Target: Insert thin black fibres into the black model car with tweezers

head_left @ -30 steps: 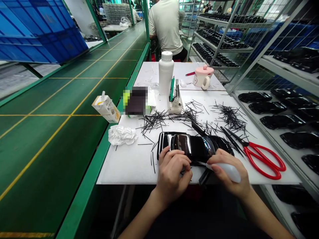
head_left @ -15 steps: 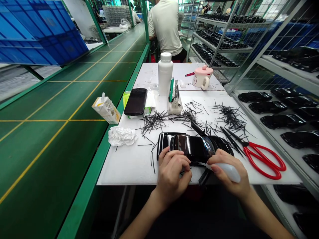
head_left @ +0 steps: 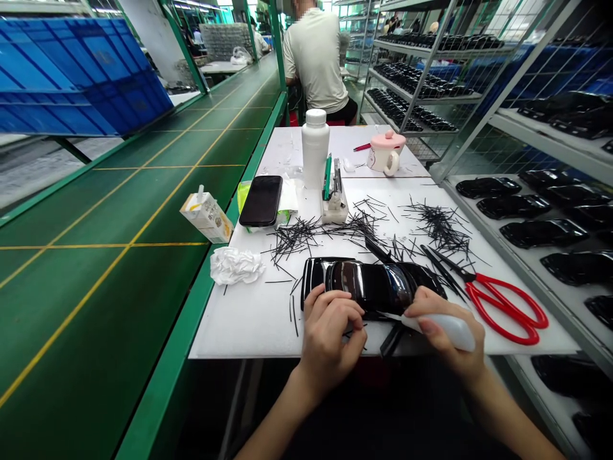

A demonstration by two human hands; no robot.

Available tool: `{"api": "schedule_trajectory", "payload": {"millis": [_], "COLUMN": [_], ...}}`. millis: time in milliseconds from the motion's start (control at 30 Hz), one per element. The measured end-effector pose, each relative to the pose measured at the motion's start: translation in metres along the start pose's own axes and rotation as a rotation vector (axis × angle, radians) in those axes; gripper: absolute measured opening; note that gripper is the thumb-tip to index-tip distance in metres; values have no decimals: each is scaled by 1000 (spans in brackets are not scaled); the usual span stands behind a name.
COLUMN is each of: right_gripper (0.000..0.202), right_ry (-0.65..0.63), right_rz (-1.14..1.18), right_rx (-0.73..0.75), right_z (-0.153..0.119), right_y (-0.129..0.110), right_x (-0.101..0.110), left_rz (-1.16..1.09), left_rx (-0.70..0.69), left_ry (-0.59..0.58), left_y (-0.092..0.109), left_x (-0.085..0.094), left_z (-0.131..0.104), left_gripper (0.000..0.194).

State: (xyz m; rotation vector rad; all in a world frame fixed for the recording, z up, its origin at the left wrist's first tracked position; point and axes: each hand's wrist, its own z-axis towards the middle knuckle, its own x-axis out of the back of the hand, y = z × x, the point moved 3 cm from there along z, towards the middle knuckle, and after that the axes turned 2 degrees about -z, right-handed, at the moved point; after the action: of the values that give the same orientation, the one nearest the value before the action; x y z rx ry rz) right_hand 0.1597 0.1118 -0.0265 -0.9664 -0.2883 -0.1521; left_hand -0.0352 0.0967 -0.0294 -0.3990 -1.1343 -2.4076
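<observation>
A glossy black toy car body (head_left: 373,285) is lying on its wheels' side at the near edge of the white table (head_left: 249,319), and the person is working along its near flank. The left hand (head_left: 330,335) is curling against the car's near side, fingers pinched narrowly together on what looks like a thin black strip, though the piece itself is too small to make out clearly. The right hand (head_left: 445,335) is wrapping around a white-handled tool (head_left: 447,329), its tip pointing toward the car's lower edge just beside the left fingers. How far the fitting is along is hard to judge: the body looks whole and shiny, and the work is going on at one spot on its side. Behind the car many thin black strips (head_left: 364,227) are lying scattered, which suggests plenty of material remaining. To the car's right red-handled scissors (head_left: 502,303) are resting, and beyond them shelves are holding more black car bodies (head_left: 541,233). To the car's left a crumpled white tissue (head_left: 235,264) is sitting, and farther behind it a phone (head_left: 261,200), a drink carton (head_left: 207,217), a white bottle (head_left: 315,148) and a pink cup (head_left: 384,152). Another person (head_left: 316,57) is sitting well beyond the table.
</observation>
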Motion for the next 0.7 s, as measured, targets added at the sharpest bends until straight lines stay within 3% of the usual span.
{"api": "schedule_trajectory", "payload": {"millis": [133, 200, 267, 367, 467, 567, 700], "right_gripper": [20, 21, 38, 58, 47, 41, 40], "right_ry": [252, 392, 466, 365, 316, 304, 284], "right_rz": [125, 25, -218, -547, -621, -654, -669], "right_rx": [-92, -218, -381, -550, -622, -655, -654], "right_z": [4, 12, 20, 27, 24, 17, 15], "right_y": [5, 13, 29, 63, 97, 115, 117], "right_x": [29, 55, 85, 124, 148, 155, 153], "left_rz": [8, 25, 55, 103, 131, 154, 178], "left_rx": [-10, -34, -77, -149, -192, -219, -233], "left_ry": [-13, -18, -32, -57, -59, -63, -78], "left_y": [1, 0, -3, -8, -12, -13, -11], "left_x": [2, 3, 3, 3, 4, 5, 5], "left_z": [2, 3, 3, 3, 3, 4, 5], "left_gripper": [23, 23, 24, 25, 25, 24, 24]}}
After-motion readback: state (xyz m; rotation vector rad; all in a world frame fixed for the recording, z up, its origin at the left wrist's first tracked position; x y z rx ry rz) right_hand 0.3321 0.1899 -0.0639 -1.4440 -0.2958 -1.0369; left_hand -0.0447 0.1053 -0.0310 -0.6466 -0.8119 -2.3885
